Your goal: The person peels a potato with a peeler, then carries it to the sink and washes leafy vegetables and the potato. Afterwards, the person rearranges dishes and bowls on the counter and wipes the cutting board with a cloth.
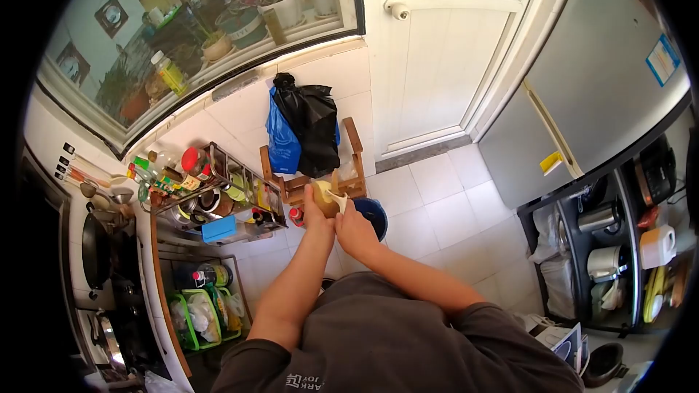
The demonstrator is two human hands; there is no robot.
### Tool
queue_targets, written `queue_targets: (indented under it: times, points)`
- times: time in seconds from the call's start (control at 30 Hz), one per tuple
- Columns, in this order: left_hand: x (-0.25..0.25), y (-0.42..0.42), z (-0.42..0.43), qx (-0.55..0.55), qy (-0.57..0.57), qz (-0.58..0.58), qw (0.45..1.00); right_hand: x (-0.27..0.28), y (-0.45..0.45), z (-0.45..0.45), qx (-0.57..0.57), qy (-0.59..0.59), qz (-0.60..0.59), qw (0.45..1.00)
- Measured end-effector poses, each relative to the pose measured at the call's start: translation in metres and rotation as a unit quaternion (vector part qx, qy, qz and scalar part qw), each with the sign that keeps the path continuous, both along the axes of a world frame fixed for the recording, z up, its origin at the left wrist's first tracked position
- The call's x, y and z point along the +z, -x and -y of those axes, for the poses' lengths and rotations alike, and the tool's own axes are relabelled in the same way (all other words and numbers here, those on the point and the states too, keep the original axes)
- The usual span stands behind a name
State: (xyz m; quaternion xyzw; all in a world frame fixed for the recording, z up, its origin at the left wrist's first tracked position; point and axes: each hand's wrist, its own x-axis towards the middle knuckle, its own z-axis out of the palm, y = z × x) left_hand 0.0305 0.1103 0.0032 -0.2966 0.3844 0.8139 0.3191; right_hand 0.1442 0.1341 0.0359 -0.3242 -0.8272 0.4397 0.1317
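Note:
My left hand (313, 212) is wrapped round a partly peeled potato (322, 194), pale yellow on top and browner lower down. My right hand (354, 231) is closed on a small white peeler (338, 200), held against the potato's right side. A thin pale strip, perhaps peel, stands up by the potato's top edge. Both hands are close together in front of my body. Just right of and below them is a dark blue bin (376, 217), partly covered by my right hand.
Behind the hands, a wooden chair (351, 135) bears black (309, 120) and blue plastic bags. To the left stands a rack (244, 196) of bottles and jars, with a green basket (193, 320) below. A fridge (575, 94) and a shelf of pots are at right; a white door (451, 58) is ahead.

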Motion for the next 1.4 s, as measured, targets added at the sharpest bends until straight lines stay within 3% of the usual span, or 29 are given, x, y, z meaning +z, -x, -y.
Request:
queue_targets:
  times: [0.27,0.47,0.53,0.6,0.63,0.67,0.7,0.77,0.87,0.9,0.93,0.97,1.0,1.1,1.13,1.17,1.23,1.27,1.33,1.4]
  points:
    - [-0.011,-0.004,0.002,0.025,0.017,0.024,0.999,-0.009,-0.012,0.014,0.027,-0.019,0.031,0.999]
    - [-0.014,-0.004,0.002,0.019,0.029,-0.025,0.999,-0.017,-0.018,0.026,0.030,0.029,0.030,0.999]
    - [-0.026,0.011,0.009,-0.018,-0.052,-0.090,0.994,-0.019,-0.006,0.031,0.054,0.055,0.039,0.996]
    - [-0.054,0.012,0.029,-0.074,-0.087,-0.069,0.991,-0.013,-0.016,0.020,0.075,0.031,0.042,0.996]
    - [-0.042,0.027,0.015,-0.130,-0.137,-0.095,0.977,-0.015,-0.015,0.011,0.072,0.011,0.038,0.997]
    - [-0.032,0.024,0.008,-0.048,-0.114,-0.077,0.989,-0.017,-0.008,0.010,0.070,0.030,0.024,0.997]
    - [-0.025,0.025,0.009,-0.042,-0.114,-0.080,0.989,-0.013,-0.010,0.018,0.068,0.063,0.021,0.995]
    - [-0.021,0.026,0.018,-0.072,-0.065,-0.062,0.993,-0.012,-0.010,0.009,0.063,0.073,0.035,0.995]
    - [-0.028,0.041,0.027,-0.089,-0.085,-0.048,0.991,-0.021,-0.016,-0.009,0.024,0.092,-0.008,0.995]
    - [-0.023,0.042,0.030,-0.081,-0.073,-0.030,0.994,-0.039,-0.013,-0.019,0.004,0.149,-0.037,0.988]
    - [-0.006,0.034,0.032,-0.099,-0.065,-0.036,0.992,-0.026,-0.013,-0.030,-0.009,0.301,0.010,0.954]
    - [-0.007,0.035,0.035,-0.096,-0.063,-0.037,0.993,-0.013,-0.015,-0.040,-0.022,0.445,0.057,0.893]
    - [-0.008,0.034,0.040,-0.130,-0.087,-0.053,0.986,-0.010,-0.017,-0.044,-0.047,0.543,0.006,0.839]
    - [-0.006,0.026,0.048,-0.177,-0.127,-0.057,0.974,-0.015,-0.009,-0.052,-0.084,0.552,-0.021,0.829]
    - [-0.003,0.023,0.049,-0.190,-0.144,-0.046,0.970,-0.010,-0.008,-0.052,-0.083,0.482,-0.022,0.872]
    - [-0.003,0.021,0.050,-0.189,-0.143,-0.047,0.970,-0.005,-0.005,-0.052,-0.082,0.483,-0.023,0.872]
    - [-0.003,0.017,0.053,-0.250,-0.155,-0.063,0.954,0.002,0.002,-0.052,-0.026,0.284,-0.040,0.958]
    - [-0.008,0.018,0.053,-0.267,-0.191,-0.064,0.943,0.000,0.006,-0.052,-0.024,0.284,-0.040,0.958]
    - [-0.009,0.015,0.054,-0.287,-0.181,-0.080,0.937,-0.006,0.016,-0.051,0.015,0.104,-0.093,0.990]
    - [-0.010,0.013,0.054,-0.309,-0.171,-0.096,0.931,-0.009,0.020,-0.051,0.016,0.099,-0.088,0.991]
